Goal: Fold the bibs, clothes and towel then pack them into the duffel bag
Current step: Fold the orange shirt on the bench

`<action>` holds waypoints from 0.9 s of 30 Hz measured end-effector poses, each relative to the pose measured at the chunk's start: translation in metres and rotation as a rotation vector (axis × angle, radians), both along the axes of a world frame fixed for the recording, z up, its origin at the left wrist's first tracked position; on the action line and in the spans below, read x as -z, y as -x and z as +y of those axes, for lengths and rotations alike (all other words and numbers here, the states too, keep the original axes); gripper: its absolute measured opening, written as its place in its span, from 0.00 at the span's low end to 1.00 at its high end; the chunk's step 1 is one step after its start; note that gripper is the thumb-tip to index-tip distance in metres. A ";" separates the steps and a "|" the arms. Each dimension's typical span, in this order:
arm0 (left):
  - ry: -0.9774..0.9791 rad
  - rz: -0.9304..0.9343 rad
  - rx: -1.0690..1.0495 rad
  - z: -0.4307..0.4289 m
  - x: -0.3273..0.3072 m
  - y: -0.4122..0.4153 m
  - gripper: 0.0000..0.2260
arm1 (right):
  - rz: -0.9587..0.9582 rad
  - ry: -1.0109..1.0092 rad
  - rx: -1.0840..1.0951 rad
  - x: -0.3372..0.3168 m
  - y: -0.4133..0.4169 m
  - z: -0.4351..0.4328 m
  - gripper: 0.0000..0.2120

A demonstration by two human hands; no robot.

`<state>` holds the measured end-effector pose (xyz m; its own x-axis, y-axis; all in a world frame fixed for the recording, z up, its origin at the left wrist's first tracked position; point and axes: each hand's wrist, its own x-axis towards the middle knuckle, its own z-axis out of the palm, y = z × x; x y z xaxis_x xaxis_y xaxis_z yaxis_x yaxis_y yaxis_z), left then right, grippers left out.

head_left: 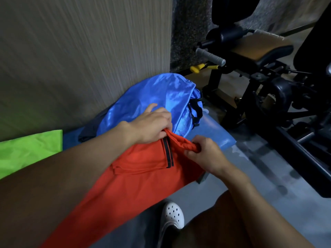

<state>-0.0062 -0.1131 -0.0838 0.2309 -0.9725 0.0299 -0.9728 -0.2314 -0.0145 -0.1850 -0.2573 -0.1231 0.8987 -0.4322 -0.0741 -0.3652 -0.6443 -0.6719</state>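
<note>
**A:** What lay furthest left?

**B:** A green cloth [30, 151], spread on the blue bench [215, 135] against the wall panel. No hand was on it, and I could not tell whether it had been folded.

**A:** And the piece being worked on?

**B:** The orange bib [143, 158], draped from the bench edge down toward the person's lap. The left hand [152, 124] had its fingers curled over the top edge beside the black trim [168, 153], pinching the cloth. One fold already showed across the middle.

**A:** What was behind that hand?

**B:** A shiny blue cloth [152, 93] heaped over what I took for the duffel bag [184, 120], judging by its black strap [198, 111]. I couldn't see the bag's opening.

**A:** The right hand?

**B:** The right hand [202, 154] gripped the same top edge a little further along, with the cloth bunched between thumb and fingers. Both hands were clenched on the bib and near each other.

**A:** So which step was that?

**B:** Folding, I'd say, with packing not yet begun. The next move called for drawing that edge taut, laying it over square and smoothing out the bunching. Then the shiny cloth had to come off the bag to reach its mouth.

**A:** Anything further right?

**B:** A black gym machine [268, 86], well apart from the work.
</note>
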 end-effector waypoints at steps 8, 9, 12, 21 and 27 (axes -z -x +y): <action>0.159 -0.068 0.029 0.077 -0.018 0.003 0.05 | 0.007 0.018 -0.304 -0.048 0.014 0.047 0.10; 0.176 -0.069 0.023 0.088 -0.017 0.005 0.05 | 0.022 0.007 -0.340 -0.049 0.016 0.057 0.12; 0.206 -0.078 -0.005 0.122 -0.012 0.009 0.07 | 0.017 -0.046 -0.424 -0.046 0.017 0.090 0.14; 0.205 -0.063 -0.186 0.195 0.005 0.013 0.08 | -0.093 -0.080 -0.413 -0.015 0.007 0.172 0.17; 0.221 -0.026 -0.248 0.218 0.019 0.011 0.09 | -0.025 -0.257 -0.376 0.006 -0.002 0.197 0.12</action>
<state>-0.0170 0.1054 -0.1031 0.4563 -0.8560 0.2429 -0.8863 -0.4614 0.0389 -0.1830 -0.0599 -0.1288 0.9926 -0.0460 -0.1125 -0.1195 -0.5401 -0.8331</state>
